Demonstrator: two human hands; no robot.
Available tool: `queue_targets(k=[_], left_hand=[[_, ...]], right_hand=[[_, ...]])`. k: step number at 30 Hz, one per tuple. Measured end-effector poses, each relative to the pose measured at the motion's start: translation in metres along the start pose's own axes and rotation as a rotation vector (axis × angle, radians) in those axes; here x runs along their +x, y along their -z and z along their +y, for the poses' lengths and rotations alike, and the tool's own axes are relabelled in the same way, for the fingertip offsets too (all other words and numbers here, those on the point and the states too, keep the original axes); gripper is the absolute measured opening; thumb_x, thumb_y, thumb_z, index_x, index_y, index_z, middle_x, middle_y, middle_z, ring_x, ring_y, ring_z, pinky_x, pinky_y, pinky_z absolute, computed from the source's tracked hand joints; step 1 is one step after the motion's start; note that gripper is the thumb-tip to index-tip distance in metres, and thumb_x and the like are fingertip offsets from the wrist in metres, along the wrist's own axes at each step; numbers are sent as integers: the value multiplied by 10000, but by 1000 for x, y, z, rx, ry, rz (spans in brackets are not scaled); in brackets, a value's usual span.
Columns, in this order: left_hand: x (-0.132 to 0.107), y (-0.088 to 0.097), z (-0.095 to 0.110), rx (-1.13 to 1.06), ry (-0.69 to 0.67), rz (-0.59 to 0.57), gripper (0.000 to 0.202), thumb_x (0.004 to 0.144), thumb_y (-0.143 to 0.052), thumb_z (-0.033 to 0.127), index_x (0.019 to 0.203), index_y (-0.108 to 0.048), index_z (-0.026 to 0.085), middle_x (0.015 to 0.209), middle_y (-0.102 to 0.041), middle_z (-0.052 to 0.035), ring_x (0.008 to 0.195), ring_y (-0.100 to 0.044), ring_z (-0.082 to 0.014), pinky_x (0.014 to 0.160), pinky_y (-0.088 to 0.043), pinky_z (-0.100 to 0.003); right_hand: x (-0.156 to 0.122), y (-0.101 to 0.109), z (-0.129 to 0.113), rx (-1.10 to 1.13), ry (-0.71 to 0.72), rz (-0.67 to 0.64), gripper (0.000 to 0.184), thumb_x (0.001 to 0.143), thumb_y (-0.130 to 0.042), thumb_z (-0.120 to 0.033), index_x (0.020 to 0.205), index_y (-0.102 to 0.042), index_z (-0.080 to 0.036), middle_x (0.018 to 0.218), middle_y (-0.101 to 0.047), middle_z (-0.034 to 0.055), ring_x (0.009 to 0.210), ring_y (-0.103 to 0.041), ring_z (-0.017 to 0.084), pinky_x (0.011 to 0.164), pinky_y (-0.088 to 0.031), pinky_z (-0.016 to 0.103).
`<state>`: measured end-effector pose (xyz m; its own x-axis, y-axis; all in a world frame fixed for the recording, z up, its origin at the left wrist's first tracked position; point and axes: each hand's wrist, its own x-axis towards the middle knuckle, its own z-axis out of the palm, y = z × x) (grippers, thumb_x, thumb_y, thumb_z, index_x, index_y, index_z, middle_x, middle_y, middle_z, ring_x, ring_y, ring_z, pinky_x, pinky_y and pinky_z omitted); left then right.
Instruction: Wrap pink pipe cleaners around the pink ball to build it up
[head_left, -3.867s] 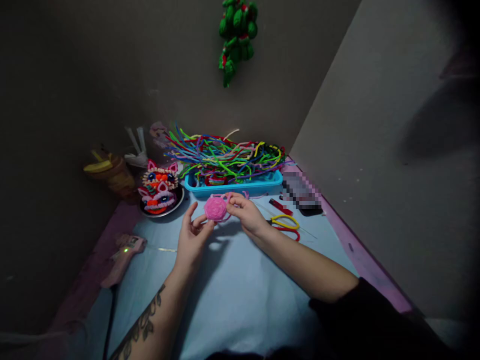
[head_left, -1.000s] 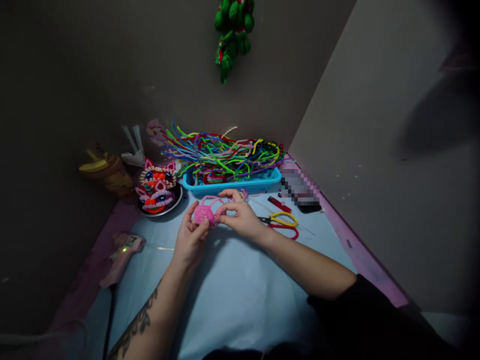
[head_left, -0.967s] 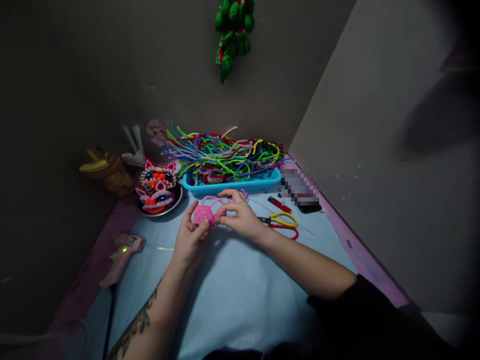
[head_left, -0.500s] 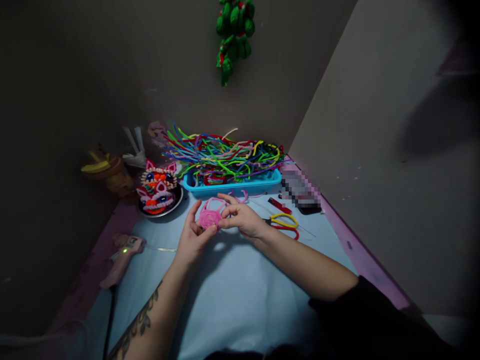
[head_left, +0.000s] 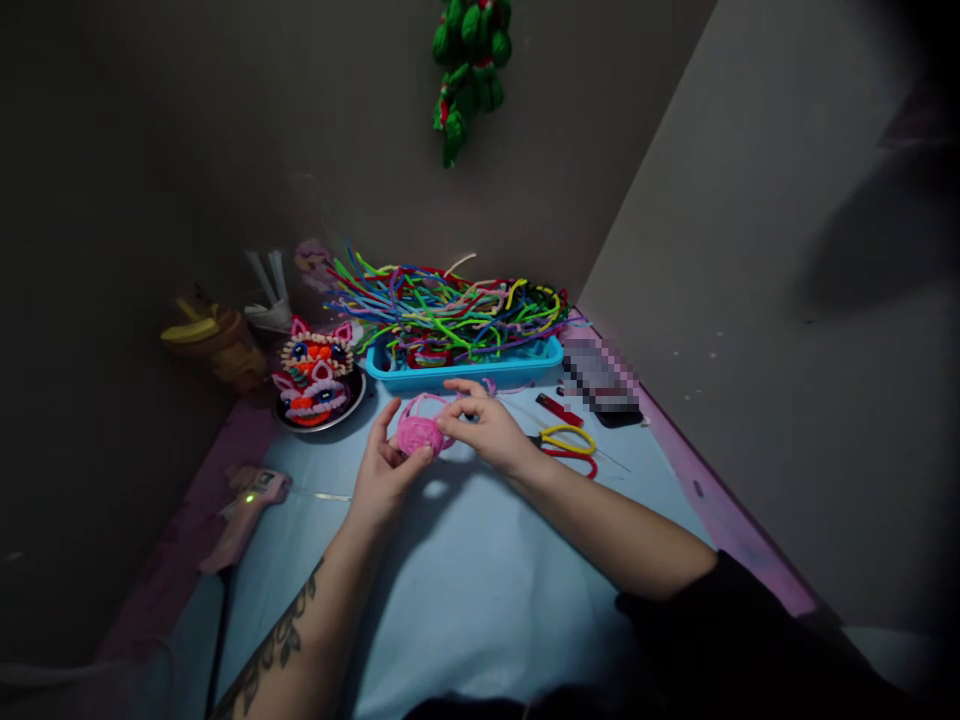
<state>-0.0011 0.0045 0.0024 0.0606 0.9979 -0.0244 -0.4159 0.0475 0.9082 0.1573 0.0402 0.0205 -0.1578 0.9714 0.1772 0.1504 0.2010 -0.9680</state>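
Observation:
A pink pipe-cleaner piece (head_left: 418, 436), wound into a round coil with thin loops rising at its top, is held above the table. My left hand (head_left: 385, 477) grips it from the left, thumb across its lower edge and fingers behind. At its right side, the thumb and index finger of my right hand (head_left: 491, 432) are pinched on the piece's edge or a strand; the fingertips partly cover that spot. My other right fingers stretch out beyond it. Just right of that hand lie pliers or scissors with yellow and red handles (head_left: 568, 440).
Behind the hands stands a blue tray (head_left: 465, 376) heaped with colourful pipe cleaners (head_left: 450, 310). Left are a metal bowl (head_left: 330, 425) with fuzzy animal-face figures (head_left: 316, 375) and a lit glue gun (head_left: 251, 505). A red lighter-like object (head_left: 559, 410) and a phone (head_left: 619, 415) lie right.
My right hand has shifted slightly, its thumb and finger moving up along the pink piece's right edge. The loops on top have tilted a little. My left hand keeps its grip.

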Motion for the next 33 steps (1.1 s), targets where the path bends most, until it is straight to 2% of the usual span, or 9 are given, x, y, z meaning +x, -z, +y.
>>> queue_targets(k=[3,8,15,27,33], left_hand=[[0,-1,1,10,18,14,957,608,-808,218,1405,-283,161,922,-695,-59,746,-647,-125,748,-479,-239],[-1,-2,4,13,42,8,979,590,-818,240,1403,-279,159,900,-695,-50,729,-642,-129,741,-478,-247],[0,-1,2,-8,57,-3,980,596,-812,230,1409,-272,149,947,-690,-75,768,-647,-138,776,-477,-267],[-2,1,4,18,59,-16,983,603,-815,288,1414,-275,153,856,-698,-47,690,-642,-136,724,-478,-262],[-1,0,5,-1,56,-31,1000,593,-825,290,1411,-267,154,919,-701,-71,748,-647,-148,761,-477,-272]], right_hand=[[-2,-2,-1,-99,47,34,82,739,-665,-271,715,-663,-192,1179,-518,84,1206,-473,232,1045,-320,411],[-5,0,-4,-259,230,111,83,741,-657,-213,823,-644,-206,1163,-513,78,1184,-470,226,1038,-322,414],[-5,4,-5,-420,426,72,74,785,-630,-198,815,-681,-242,1203,-521,64,1189,-442,227,1026,-332,428],[-1,10,-3,-413,545,61,123,787,-629,-175,807,-722,-252,1217,-553,46,1207,-422,227,1061,-317,443],[-1,9,-1,-452,563,59,136,771,-623,-147,802,-711,-246,1231,-536,46,1226,-389,235,1076,-311,463]])
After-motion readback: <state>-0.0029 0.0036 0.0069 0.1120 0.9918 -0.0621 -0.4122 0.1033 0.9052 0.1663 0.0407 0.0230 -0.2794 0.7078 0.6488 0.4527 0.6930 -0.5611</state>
